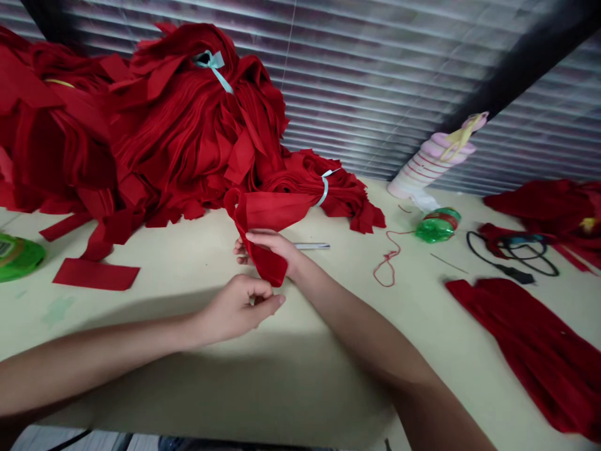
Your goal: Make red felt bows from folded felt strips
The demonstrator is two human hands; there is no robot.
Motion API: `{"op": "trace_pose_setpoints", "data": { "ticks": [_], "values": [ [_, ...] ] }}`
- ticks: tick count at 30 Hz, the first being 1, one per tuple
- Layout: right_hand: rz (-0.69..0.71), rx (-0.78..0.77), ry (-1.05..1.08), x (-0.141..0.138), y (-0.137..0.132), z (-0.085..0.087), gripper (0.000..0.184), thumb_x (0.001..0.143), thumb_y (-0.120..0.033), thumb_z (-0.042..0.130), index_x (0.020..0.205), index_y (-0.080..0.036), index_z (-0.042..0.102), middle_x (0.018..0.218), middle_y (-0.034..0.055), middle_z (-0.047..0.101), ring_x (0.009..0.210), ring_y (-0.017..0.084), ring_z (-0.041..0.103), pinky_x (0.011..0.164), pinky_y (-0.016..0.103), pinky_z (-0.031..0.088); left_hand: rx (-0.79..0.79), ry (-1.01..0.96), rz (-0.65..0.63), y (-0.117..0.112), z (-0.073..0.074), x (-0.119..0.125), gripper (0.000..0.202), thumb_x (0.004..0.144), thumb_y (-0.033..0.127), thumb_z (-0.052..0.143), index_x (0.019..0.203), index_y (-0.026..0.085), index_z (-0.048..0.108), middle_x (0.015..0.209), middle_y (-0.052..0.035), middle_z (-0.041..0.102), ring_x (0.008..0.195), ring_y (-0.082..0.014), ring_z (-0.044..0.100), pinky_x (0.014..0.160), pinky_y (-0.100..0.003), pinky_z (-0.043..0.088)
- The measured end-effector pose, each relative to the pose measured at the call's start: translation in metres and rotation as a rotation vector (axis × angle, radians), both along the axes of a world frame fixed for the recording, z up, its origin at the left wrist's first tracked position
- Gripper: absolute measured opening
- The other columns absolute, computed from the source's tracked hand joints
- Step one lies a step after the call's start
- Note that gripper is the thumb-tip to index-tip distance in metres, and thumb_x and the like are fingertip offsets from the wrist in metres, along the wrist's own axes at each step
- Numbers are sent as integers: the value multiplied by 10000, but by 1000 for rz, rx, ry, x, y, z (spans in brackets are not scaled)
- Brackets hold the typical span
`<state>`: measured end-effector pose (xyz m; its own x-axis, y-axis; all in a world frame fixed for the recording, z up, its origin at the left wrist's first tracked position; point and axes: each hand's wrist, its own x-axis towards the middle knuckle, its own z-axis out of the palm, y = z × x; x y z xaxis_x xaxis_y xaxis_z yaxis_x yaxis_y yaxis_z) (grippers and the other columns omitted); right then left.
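Red cloth (269, 268) now, clasped in the right hand (280, 246), just beyond a curled left hand (237, 308) of unclear grip.

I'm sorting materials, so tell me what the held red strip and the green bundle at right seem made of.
Red strip: likely fabric, fairly matte; it bends softly in the right hand. Green bundle: probably plastic, glossy, with bright highlights.

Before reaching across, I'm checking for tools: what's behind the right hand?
A slim silver tool protrudes past the right hand, with a tied red bundle farther back. Whatever lies directly behind the hand is covered.
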<state>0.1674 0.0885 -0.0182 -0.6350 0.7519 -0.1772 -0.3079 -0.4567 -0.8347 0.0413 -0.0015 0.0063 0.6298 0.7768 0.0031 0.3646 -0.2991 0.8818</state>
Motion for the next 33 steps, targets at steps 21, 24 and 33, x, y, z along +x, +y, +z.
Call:
{"op": "trace_pose_setpoints", "data": {
  "ticks": [21, 24, 33],
  "values": [
    [77, 752, -937, 66, -39, 62, 175, 789, -312, 636, 916, -211, 701, 917, 46, 702, 804, 187, 637, 675, 293, 487, 805, 506, -449, -43, 19, -8, 105, 807, 191, 568, 705, 163, 577, 602, -30, 595, 612, -205, 572, 581, -349, 461],
    [-16, 819, -1002, 85, -51, 62, 191, 818, -337, 601, 942, -221, 689, 914, 46, 704, 817, 191, 658, 669, 293, 517, 794, 543, -468, -40, 22, -10, 55, 711, 115, 609, 713, 157, 575, 611, -32, 592, 613, -209, 571, 572, -343, 470],
    [-559, 1157, -1146, 88, -101, 18, 190, 841, -234, 546, 1004, -217, 641, 1054, 118, 636, 993, 261, 607, 863, 454, 494, 799, 561, -144, 13, 28, -26, 223, 777, -17, 480, 850, 131, 629, 871, -109, 631, 933, -275, 560, 792, -413, 477]
  ]
}}
